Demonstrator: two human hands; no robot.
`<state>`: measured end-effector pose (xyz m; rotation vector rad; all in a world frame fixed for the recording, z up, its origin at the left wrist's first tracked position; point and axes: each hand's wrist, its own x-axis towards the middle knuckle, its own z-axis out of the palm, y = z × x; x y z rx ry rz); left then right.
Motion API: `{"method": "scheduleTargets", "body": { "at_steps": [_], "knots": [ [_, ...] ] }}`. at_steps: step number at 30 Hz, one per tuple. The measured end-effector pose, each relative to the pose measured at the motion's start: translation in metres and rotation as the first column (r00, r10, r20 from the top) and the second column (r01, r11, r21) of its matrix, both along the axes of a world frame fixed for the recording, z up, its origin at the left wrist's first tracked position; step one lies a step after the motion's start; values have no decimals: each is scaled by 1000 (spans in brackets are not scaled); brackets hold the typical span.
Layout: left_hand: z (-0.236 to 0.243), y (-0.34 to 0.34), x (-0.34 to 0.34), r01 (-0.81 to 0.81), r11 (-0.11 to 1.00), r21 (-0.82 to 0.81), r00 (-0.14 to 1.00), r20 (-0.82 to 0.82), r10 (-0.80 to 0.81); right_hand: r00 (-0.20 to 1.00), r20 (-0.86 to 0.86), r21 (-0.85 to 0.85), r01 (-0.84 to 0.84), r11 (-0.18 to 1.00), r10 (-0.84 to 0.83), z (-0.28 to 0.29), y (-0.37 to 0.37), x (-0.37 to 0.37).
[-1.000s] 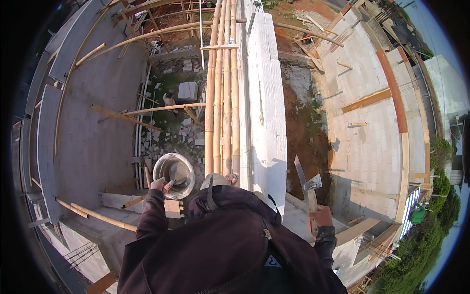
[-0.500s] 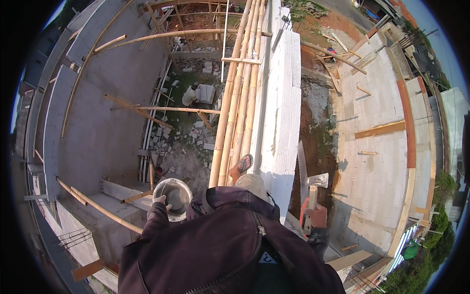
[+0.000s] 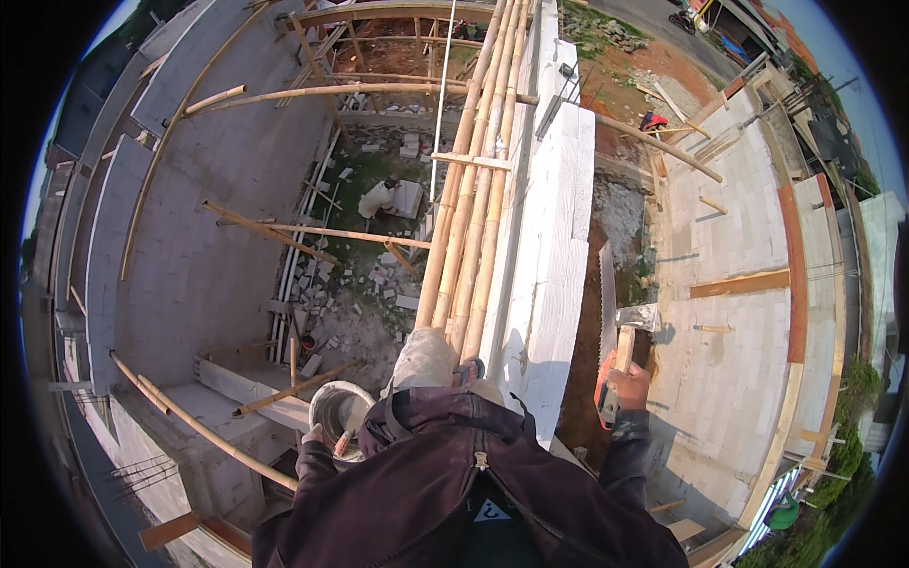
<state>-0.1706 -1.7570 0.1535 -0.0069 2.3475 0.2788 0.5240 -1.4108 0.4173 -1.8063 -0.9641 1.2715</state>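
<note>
My left hand (image 3: 314,441) is closed on the rim of a round, mortar-smeared bucket (image 3: 326,402) beside my left hip. Inside the bucket a reddish shape shows near the rim; I cannot tell if it is a finger or a handle. My right hand (image 3: 631,386), held out past the wall, grips two tools together. One is a handsaw (image 3: 608,298) with an orange handle, its toothed blade pointing forward. The other has a short wooden handle and a broad metal head (image 3: 636,317), like a hatchet. My trousered leg (image 3: 422,358) is over the bamboo poles (image 3: 466,222).
A white block wall (image 3: 544,284) runs forward beside the poles, with deep drops either side. A crosspiece (image 3: 472,161) lies over the poles. Bamboo props (image 3: 322,230) span the left room. Far below, a person (image 3: 379,197) bends by white blocks (image 3: 405,199). Block walls (image 3: 729,350) stand right.
One leg has swung forward over the poles, and the sandalled foot seen earlier is now mostly hidden. My right hand has moved forward and outward with both tools. The bucket has shifted slightly nearer me.
</note>
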Motion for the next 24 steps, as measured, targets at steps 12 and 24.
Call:
{"method": "scheduleTargets", "body": {
  "at_steps": [12,24],
  "knots": [
    [-50,227,12,-569,796,207,815,272,512,994,77,150,71,986,-83,-32,189,-30],
    [8,360,5,772,632,66,553,-561,-617,986,134,102,-115,988,101,-22,333,-95]
  ]
}}
